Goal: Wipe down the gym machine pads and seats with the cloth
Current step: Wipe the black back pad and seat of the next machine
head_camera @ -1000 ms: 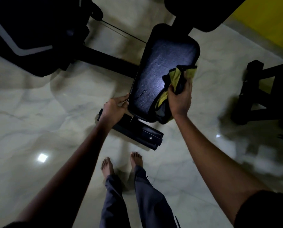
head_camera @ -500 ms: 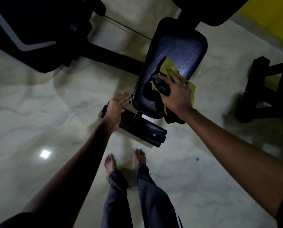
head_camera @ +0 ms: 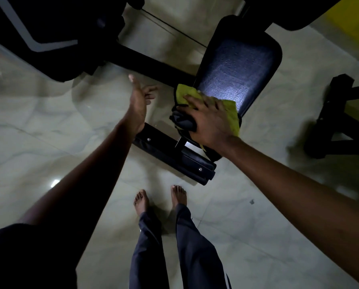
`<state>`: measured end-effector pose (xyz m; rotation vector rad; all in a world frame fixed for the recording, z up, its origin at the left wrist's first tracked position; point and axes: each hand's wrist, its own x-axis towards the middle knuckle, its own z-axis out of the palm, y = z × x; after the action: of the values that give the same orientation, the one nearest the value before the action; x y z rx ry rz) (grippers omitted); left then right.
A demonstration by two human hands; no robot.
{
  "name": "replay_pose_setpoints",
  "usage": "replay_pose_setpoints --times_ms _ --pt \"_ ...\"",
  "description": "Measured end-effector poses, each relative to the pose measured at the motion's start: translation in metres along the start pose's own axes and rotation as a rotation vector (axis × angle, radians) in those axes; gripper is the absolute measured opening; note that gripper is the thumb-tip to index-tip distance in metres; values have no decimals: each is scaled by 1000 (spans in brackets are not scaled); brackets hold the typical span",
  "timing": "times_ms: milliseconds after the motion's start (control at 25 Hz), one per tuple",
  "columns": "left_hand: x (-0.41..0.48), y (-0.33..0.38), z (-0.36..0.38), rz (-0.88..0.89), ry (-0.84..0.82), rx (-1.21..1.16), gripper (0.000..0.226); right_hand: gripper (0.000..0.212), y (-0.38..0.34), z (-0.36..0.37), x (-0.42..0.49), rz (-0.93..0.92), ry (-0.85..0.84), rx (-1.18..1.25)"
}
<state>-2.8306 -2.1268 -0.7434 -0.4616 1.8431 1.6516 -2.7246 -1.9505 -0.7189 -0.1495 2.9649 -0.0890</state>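
On my feed I look straight down at the seat (head_camera: 237, 74), a dark padded slab with a bright patch of glare near its middle. The right hand (head_camera: 209, 119) lies palm down on its near end, fingers spread and fairly straight, pressing the cloth (head_camera: 231, 113) flat against the padding. The cloth shows yellow beyond the fingertips and along the little-finger side. A darker bunched part of it bulges out by the thumb at the seat's left edge. I cannot tell whether the thumb hooks round that bunch. The left hand (head_camera: 139, 101) hangs in the air to the left of the seat, clear of it, thumb raised and fingers loosely extended, holding nothing. Below both hands a black base bar (head_camera: 180, 161) runs across the pale glossy floor (head_camera: 49, 126) under the seat's near end. My operator's bare feet (head_camera: 142, 202) stand just short of that bar, with dark trousers (head_camera: 195, 247) above them. A large dark machine (head_camera: 55, 28) fills the upper left, and a thin cable (head_camera: 174, 28) crosses the floor between it and the seat. A second dark pad (head_camera: 289, 11) sits beyond the seat's far end. A black stand (head_camera: 341, 113) is off to the right, and a yellow wall (head_camera: 355, 24) shows in the top right corner.
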Motion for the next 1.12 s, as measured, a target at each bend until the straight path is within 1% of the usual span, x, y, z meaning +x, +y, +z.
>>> replay_pose_setpoints --times_ms 80,160,280,360,480,600,680,720,760,800,840,920,960,1000,1120 --pt "2 -6 -16 -8 24 17 92 54 -16 1 9 -65 -60 -35" --pt "0 -11 -27 -35 6 45 92 51 -22 3 9 -155 -100 -93" --pt "-2 -14 -39 -45 9 55 90 57 -16 8 -8 -373 -147 -148" --pt "-4 -15 -41 -23 14 63 86 55 -9 15 -23 -510 -144 -167" --pt "-9 -17 -26 -5 -42 140 69 45 5 20 -37 -585 -100 -149" --pt "-14 -17 -3 -21 -112 167 42 48 22 24 -49 -644 -92 -120" --pt "-16 -20 9 18 -124 160 32 50 34 28 -59 -652 -67 -108" --pt "-18 -22 16 44 -140 163 31 55 40 30 -65 -613 -45 -99" --pt "-20 -25 22 67 -161 174 31 60 46 32 -71 -524 -7 -64" --pt "-23 -29 27 77 -186 181 32 61 51 35 -77 -386 49 2" --pt "-25 -32 32 75 -208 182 33 58 55 36 -83 -206 127 110" --pt "-27 -41 37 64 -216 154 35 50 55 39 -88 145 353 403" --pt "-26 -46 37 59 -195 135 36 52 51 41 -86 255 448 522" --pt "-27 -48 38 63 -169 117 35 56 44 43 -83 335 508 608" --pt "-31 -49 41 92 -136 62 30 66 28 44 -66 624 586 812"
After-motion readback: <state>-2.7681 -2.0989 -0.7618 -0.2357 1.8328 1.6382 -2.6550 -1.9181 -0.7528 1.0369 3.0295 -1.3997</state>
